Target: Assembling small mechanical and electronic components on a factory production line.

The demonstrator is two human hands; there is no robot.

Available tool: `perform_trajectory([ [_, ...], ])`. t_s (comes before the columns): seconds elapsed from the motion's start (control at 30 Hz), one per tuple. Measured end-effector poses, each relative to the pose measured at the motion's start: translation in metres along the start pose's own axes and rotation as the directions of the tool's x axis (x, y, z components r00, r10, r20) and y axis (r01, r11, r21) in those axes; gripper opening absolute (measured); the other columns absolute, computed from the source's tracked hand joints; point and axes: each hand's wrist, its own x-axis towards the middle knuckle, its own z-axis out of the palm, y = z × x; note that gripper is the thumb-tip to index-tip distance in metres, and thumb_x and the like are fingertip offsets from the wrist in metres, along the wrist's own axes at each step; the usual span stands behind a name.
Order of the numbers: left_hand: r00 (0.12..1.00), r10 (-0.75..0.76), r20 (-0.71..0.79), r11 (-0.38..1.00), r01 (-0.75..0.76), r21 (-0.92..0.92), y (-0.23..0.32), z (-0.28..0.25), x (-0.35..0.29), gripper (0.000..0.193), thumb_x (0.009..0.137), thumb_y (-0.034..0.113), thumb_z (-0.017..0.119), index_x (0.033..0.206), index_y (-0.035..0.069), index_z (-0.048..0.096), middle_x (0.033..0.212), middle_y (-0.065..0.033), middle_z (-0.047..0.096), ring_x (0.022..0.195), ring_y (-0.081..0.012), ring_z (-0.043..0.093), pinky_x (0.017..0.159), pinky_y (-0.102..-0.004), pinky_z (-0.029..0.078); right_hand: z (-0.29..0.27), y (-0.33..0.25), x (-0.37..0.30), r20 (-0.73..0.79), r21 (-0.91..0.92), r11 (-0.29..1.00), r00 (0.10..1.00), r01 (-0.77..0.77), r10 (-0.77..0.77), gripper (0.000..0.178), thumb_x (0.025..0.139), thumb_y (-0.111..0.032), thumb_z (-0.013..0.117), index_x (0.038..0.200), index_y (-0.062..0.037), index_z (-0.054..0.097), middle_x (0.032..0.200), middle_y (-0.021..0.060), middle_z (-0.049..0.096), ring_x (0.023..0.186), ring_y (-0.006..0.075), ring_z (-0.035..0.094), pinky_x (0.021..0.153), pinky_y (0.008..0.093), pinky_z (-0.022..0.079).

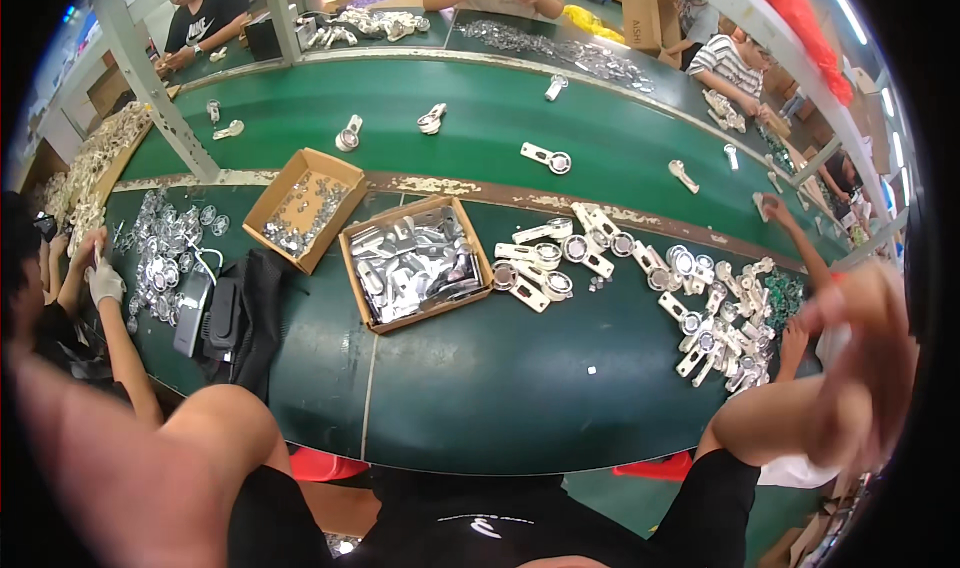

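Both my arms are bent and raised, with the hands up close at the sides of the picture. My left hand (90,458) is a large blur at the lower left, its fingers not distinguishable. At the right edge my right hand (865,343) is smeared too, and I cannot see anything held in it. Neither hand touches the bench in front of me. On that green bench (470,398) lie several white plastic handle-shaped housings (535,273) with round ends, heaped thicker toward the right (715,328). A cardboard box (435,311) of shiny silver handle-shaped pieces (420,258) stands left of them.
A smaller cardboard box (340,226) holds small metal parts. Left of it lie clear round pieces (165,258), a phone (193,313) and a black bag (262,318). Beyond runs a green conveyor (600,118) with scattered housings. Co-workers sit left, right and across; a metal post (160,98) rises at left.
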Motion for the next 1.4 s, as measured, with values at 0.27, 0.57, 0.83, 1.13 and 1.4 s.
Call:
perform_trajectory([
  [0.27, 0.879, -0.476, -0.007, 0.785, 0.428, 0.448, -0.13, 0.079, 0.029, 0.023, 0.094, 0.005, 0.075, 0.115, -0.002, 0.072, 0.107, -0.0109, 0.074, 0.092, -0.0178, 0.071, 0.081, -0.0325, 0.056, 0.155, 0.144, 0.0, -0.02, 0.097, 0.836, 0.838, -0.54, 0.545, 0.026, 0.094, -0.017, 0.077, 0.109, 0.0039, 0.075, 0.09, 0.0146, 0.076, 0.082, 0.0218, 0.073, 0.079, 0.0343, 0.058],
  [0.57, 0.657, -0.72, 0.223, 0.555, 0.352, 0.754, -0.193, 0.093, -0.049, 0.017, 0.091, -0.002, 0.07, 0.107, 0.002, 0.071, 0.098, -0.012, 0.072, 0.092, -0.034, 0.068, 0.082, -0.0416, 0.055, 0.301, 0.264, -0.027, 0.192, -0.181, 0.71, 0.683, -0.681, 0.705, 0.048, 0.089, -0.021, 0.081, 0.131, -0.0023, 0.067, 0.124, 0.0227, 0.07, 0.117, 0.0427, 0.066, 0.103, 0.0507, 0.053],
  [0.83, 0.563, -0.819, 0.112, 0.379, 0.383, 0.842, -0.228, 0.08, -0.06, 0.031, 0.092, 0.008, 0.075, 0.121, 0.003, 0.069, 0.117, -0.0134, 0.067, 0.111, -0.0352, 0.063, 0.089, -0.0431, 0.055, 0.304, 0.222, 0.011, 0.44, 0.239, 0.848, 0.831, -0.474, 0.341, 0.026, 0.087, -0.009, 0.078, 0.111, -0.0018, 0.075, 0.106, 0.0185, 0.073, 0.102, 0.037, 0.069, 0.092, 0.0452, 0.055],
  [1.13, 0.647, -0.741, 0.183, 0.424, 0.239, 0.873, -0.242, 0.084, -0.076, 0.043, 0.087, 0.012, 0.081, 0.125, 0.0, 0.065, 0.121, -0.0146, 0.064, 0.108, -0.0357, 0.061, 0.094, -0.0446, 0.053, 0.317, 0.2, 0.045, 0.464, 0.368, 0.856, 0.869, -0.363, 0.169, 0.032, 0.099, -0.027, 0.069, 0.115, 0.0004, 0.073, 0.111, 0.0215, 0.072, 0.111, 0.0404, 0.067, 0.1, 0.0485, 0.052],
  [1.4, 0.669, -0.723, 0.17, 0.459, 0.282, 0.842, -0.249, 0.086, -0.087, 0.033, 0.085, 0.01, 0.08, 0.113, 0.001, 0.064, 0.115, -0.0146, 0.06, 0.104, -0.0351, 0.059, 0.091, -0.0449, 0.052, 0.426, 0.258, 0.12, 0.464, -0.142, 0.876, 0.751, -0.461, 0.471, 0.06, 0.095, -0.037, 0.074, 0.144, -0.0057, 0.059, 0.14, 0.0254, 0.061, 0.127, 0.0443, 0.06, 0.11, 0.0495, 0.05],
])
